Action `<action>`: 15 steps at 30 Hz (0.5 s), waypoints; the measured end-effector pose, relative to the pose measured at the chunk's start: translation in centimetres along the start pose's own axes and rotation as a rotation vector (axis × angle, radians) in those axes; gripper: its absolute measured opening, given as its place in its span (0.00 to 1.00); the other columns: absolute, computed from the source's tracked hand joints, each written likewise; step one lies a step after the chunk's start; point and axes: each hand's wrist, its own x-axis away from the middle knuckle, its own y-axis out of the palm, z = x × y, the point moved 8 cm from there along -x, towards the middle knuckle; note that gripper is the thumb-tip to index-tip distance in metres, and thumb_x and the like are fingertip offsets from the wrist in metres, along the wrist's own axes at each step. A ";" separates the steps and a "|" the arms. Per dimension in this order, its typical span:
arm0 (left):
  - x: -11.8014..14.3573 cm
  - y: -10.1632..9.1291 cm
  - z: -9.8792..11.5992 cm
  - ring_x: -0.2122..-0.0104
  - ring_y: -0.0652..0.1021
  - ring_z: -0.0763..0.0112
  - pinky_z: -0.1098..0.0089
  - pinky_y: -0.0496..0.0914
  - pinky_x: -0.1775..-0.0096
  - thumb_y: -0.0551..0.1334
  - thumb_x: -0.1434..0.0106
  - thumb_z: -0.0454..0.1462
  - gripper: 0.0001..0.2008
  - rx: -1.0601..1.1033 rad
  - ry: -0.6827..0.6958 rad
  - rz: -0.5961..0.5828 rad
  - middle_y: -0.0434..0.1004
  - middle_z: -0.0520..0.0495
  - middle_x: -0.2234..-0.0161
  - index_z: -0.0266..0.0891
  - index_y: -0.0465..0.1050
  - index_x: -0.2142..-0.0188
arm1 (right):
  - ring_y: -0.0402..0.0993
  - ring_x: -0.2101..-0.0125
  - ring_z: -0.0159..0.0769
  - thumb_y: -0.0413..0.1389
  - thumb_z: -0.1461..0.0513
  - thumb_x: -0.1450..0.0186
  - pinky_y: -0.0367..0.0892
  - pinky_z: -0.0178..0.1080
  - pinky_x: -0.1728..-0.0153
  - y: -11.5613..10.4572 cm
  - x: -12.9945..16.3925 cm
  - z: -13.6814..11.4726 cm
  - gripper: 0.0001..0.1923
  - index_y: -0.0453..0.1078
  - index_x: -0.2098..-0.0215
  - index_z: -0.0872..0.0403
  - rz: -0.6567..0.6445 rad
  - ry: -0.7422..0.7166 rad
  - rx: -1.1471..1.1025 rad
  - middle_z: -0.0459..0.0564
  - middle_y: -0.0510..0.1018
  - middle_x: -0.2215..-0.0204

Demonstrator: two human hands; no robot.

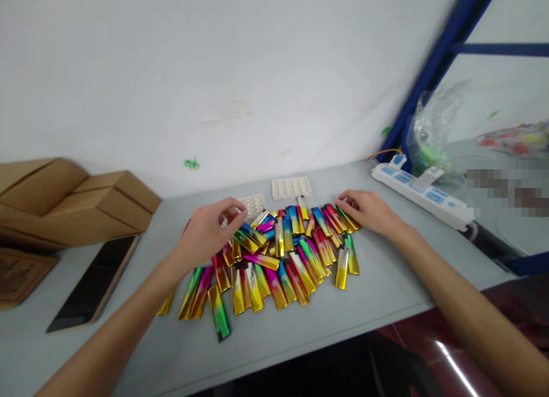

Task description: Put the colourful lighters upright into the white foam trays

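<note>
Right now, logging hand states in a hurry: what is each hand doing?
Left hand: fingers curled over the lighter pile; whether it grips one cannot be told.
Right hand: open, palm down, resting on the pile's far right edge.

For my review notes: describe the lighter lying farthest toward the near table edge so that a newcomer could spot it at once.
Start at the grey table and find the pile of shiny lighters between the two hands. At the pile's near left corner lies one lighter, green fading to gold. It alone sticks out past the row toward the table's front edge, tilted, dark end nearest.
</note>
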 end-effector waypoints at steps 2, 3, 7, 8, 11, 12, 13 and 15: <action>0.5 -0.4 -1.8 0.69 0.78 0.65 0.66 0.71 0.63 0.59 0.32 0.48 0.15 -0.053 0.001 0.041 0.83 0.47 0.65 0.42 0.77 0.59 | 0.79 0.68 0.44 0.47 0.48 0.25 0.70 0.44 0.63 -0.1 0.0 -0.3 0.23 0.76 0.57 0.54 0.014 0.007 0.002 0.55 0.83 0.66; 0.7 -0.4 -2.3 0.64 0.79 0.62 0.64 0.73 0.59 0.58 0.32 0.49 0.16 -0.070 0.019 0.044 0.83 0.45 0.61 0.41 0.77 0.57 | 0.79 0.67 0.45 0.48 0.48 0.25 0.72 0.45 0.62 -0.3 0.0 -0.5 0.22 0.77 0.56 0.54 0.042 0.008 -0.003 0.56 0.83 0.65; 0.8 1.2 -2.6 0.44 0.76 0.55 0.54 0.68 0.38 0.55 0.29 0.52 0.23 -0.088 0.130 -0.011 0.78 0.40 0.44 0.41 0.78 0.47 | 0.78 0.52 0.49 0.52 0.48 0.27 0.73 0.52 0.47 -0.5 -0.7 -2.7 0.21 0.75 0.46 0.52 0.120 -0.097 -0.072 0.59 0.80 0.51; 0.8 1.7 -2.5 0.41 0.75 0.55 0.53 0.65 0.36 0.54 0.28 0.52 0.24 -0.085 0.152 -0.038 0.76 0.40 0.41 0.41 0.77 0.45 | 0.76 0.46 0.50 0.52 0.48 0.27 0.70 0.54 0.42 -0.2 -1.0 -3.7 0.22 0.74 0.43 0.51 0.097 -0.144 -0.102 0.59 0.78 0.46; 1.0 3.1 -2.5 0.36 0.71 0.56 0.52 0.61 0.32 0.50 0.26 0.53 0.27 -0.078 0.186 -0.103 0.74 0.40 0.38 0.40 0.75 0.41 | 0.70 0.37 0.48 0.50 0.51 0.25 0.65 0.55 0.35 1.4 -1.7 -6.6 0.22 0.71 0.38 0.48 -0.044 -0.267 -0.186 0.55 0.72 0.36; 1.2 3.3 -2.6 0.35 0.70 0.56 0.52 0.60 0.32 0.49 0.25 0.53 0.28 -0.075 0.187 -0.113 0.73 0.40 0.37 0.40 0.74 0.40 | 0.69 0.36 0.47 0.49 0.51 0.24 0.65 0.55 0.34 1.8 -1.8 -7.4 0.22 0.71 0.37 0.47 -0.084 -0.297 -0.201 0.53 0.72 0.36; 1.4 3.4 -2.7 0.35 0.69 0.56 0.51 0.60 0.31 0.49 0.25 0.54 0.29 -0.072 0.182 -0.117 0.73 0.40 0.37 0.39 0.73 0.39 | 0.69 0.36 0.47 0.48 0.52 0.24 0.65 0.55 0.34 2.2 -1.8 -8.1 0.22 0.71 0.37 0.46 -0.111 -0.317 -0.207 0.52 0.72 0.35; 1.9 3.5 -3.1 0.34 0.69 0.56 0.51 0.59 0.31 0.48 0.25 0.54 0.30 -0.066 0.163 -0.122 0.72 0.40 0.36 0.38 0.72 0.38 | 0.69 0.36 0.47 0.48 0.52 0.24 0.64 0.57 0.33 2.4 -1.7 -8.9 0.21 0.72 0.37 0.46 -0.125 -0.332 -0.200 0.52 0.73 0.36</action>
